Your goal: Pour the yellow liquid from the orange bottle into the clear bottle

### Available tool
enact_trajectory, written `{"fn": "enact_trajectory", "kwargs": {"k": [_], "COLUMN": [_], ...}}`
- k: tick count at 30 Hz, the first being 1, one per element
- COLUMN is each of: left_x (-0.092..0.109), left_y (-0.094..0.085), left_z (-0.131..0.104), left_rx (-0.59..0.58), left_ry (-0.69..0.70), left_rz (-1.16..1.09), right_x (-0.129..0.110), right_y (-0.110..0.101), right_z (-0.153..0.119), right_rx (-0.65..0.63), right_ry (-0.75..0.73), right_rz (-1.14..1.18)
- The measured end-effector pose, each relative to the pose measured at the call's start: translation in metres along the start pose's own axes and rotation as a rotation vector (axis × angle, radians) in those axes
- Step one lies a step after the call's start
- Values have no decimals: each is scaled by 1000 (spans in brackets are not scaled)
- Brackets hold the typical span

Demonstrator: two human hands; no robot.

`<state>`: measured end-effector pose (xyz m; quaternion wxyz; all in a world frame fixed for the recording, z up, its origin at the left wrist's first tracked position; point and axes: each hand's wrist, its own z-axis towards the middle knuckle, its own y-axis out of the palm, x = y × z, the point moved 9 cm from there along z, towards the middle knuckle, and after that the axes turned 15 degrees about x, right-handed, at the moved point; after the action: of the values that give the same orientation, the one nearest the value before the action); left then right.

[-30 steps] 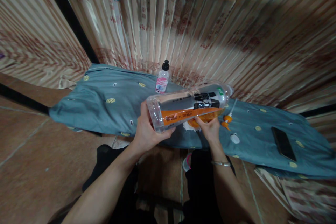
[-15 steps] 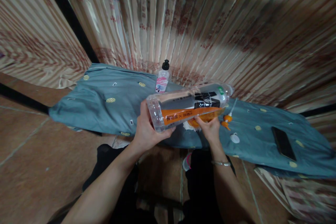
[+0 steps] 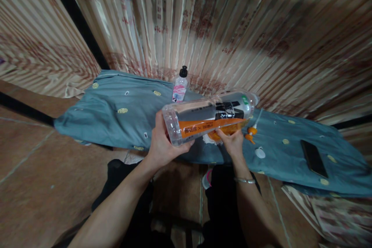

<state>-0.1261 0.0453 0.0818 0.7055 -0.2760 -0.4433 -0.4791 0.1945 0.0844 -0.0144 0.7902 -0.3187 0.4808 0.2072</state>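
My left hand [image 3: 162, 143] is wrapped round the base of a large clear plastic bottle [image 3: 200, 114] with a black and orange label. The bottle lies nearly level, its neck pointing right. Beneath its right part, my right hand [image 3: 233, 143] closes on an orange container [image 3: 213, 136] with a white patch at its left. The large bottle hides most of that container, so its full shape cannot be made out. Just right of my right hand lies an orange pump head [image 3: 250, 135] with a whitish tube [image 3: 259, 118]. A small white round piece [image 3: 260, 152] lies nearby.
A small clear bottle with a black cap and pink label [image 3: 179, 90] stands behind the large bottle. A dark phone [image 3: 314, 158] lies at the right on the blue-green cloth [image 3: 104, 124]. Pleated curtain [image 3: 186, 19] hangs behind, with a black pole [image 3: 77, 17] at left.
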Motion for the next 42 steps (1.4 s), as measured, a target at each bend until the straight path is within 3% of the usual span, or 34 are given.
{"fn": "enact_trajectory", "kwargs": {"k": [20, 33, 42], "left_x": [4, -2, 4], "left_y": [-1, 0, -1], "left_z": [0, -1, 0], "left_rx": [25, 13, 24], "left_ry": [121, 63, 112], "left_rz": [8, 24, -5], "right_x": [4, 2, 3], "right_y": [1, 0, 1], "right_z": [0, 1, 0], "right_rx": [-7, 0, -5], "right_ry": [26, -11, 9], "right_rz": [-11, -7, -39]}}
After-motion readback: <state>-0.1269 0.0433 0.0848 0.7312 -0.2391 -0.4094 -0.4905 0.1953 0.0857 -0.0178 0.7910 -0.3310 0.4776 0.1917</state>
